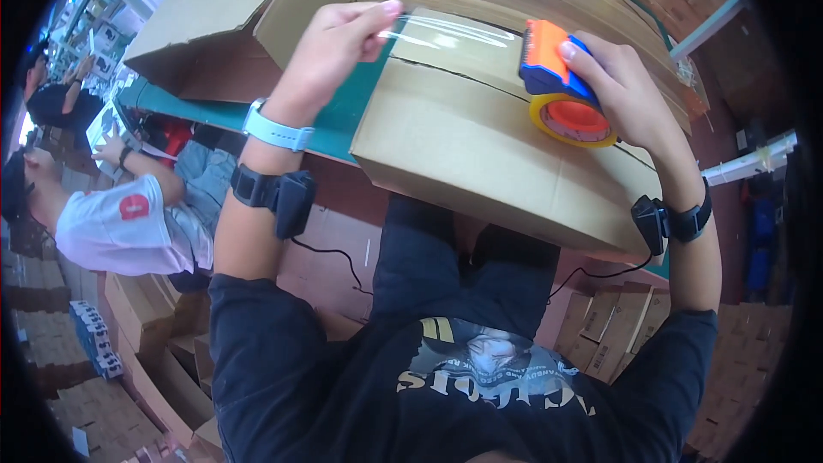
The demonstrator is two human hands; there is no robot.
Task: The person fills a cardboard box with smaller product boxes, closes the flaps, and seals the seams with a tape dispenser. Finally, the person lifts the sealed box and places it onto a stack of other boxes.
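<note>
Left hand (343, 39) pinches tape (467, 28), right hand (621, 86) grips dispenser (549, 56); seemingly mid-taping, calling for pressing tape onto the box (463, 124).

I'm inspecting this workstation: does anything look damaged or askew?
Nothing clearly stands out: the closed brown cardboard box shows no obvious tear, just a dark top seam, and the clear tape strip looks taut.

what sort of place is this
Probably a packing area in a workshop or warehouse: a large carton, a tape dispenser in the right hand, and many more cartons around the floor.
</note>
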